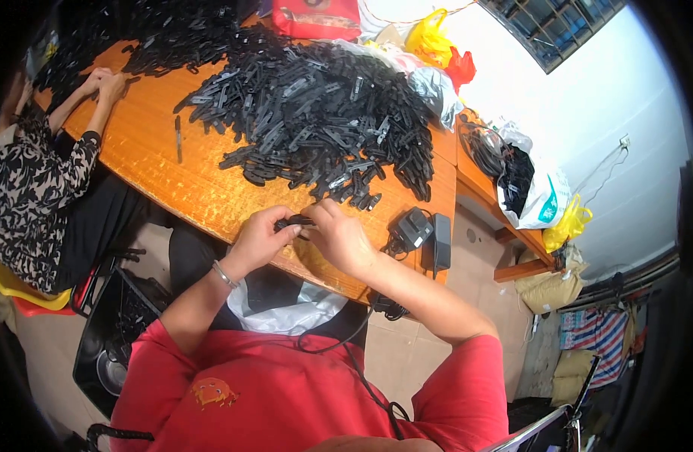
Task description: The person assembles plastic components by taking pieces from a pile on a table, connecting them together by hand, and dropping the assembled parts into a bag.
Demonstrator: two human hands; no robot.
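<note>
Both my hands meet over the front edge of the orange wooden table (203, 192). Between them is a small black plastic part (292, 223), slim and dark. My left hand (262, 239) pinches it with thumb and fingers, and a metal bangle circles that wrist. The fingers of my right hand (339, 237) close on the part's other end; fine detail there is too small to make out. Just beyond my hands spreads a large heap of slim black plastic parts (309, 113), some with greyish faces.
At the left a co-worker's hands (105, 84) touch the table near another black heap (184, 34). Black power adapters (414, 228) with cables sit right of my hands. A red bag (316, 16) and yellow bag (431, 39) stand behind. A black bin (109, 343) is at lower left.
</note>
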